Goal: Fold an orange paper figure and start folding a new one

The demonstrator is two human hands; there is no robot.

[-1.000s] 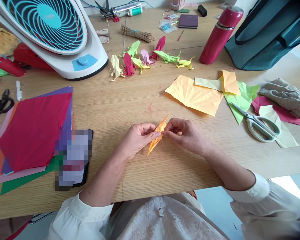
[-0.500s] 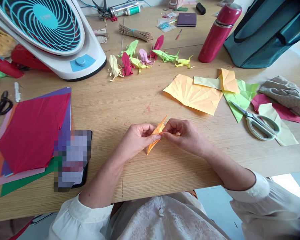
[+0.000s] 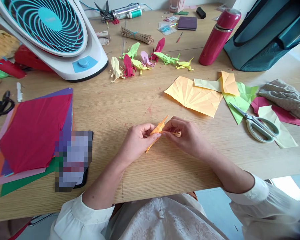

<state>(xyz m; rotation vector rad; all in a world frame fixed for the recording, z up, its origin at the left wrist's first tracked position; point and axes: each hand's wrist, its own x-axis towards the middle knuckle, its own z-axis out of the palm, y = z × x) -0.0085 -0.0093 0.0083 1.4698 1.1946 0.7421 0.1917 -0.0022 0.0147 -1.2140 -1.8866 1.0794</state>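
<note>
Lying at the left edge of the frame, black scissors point(image 3: 1, 106) sit near a stack of coloured paper point(image 3: 37, 130), red on top. A white fan point(image 3: 96, 50) stands in the upper left, and a phone point(image 3: 76, 156) lies below it, against the stack. Small paper figures point(image 3: 145, 59) cluster at upper centre. Just below the middle of the frame, the left hand point(image 3: 137, 141) pinches a folded orange paper point(image 3: 158, 128) between thumb and fingers; the right hand point(image 3: 190, 135) grips its right side with bent fingertips. Farther right come a creased pale-orange sheet point(image 3: 196, 96), a red bottle point(image 3: 217, 43) above it, green-handled scissors point(image 3: 252, 118) over paper pieces, and a teal bag point(image 3: 262, 43) in the upper right.
</note>
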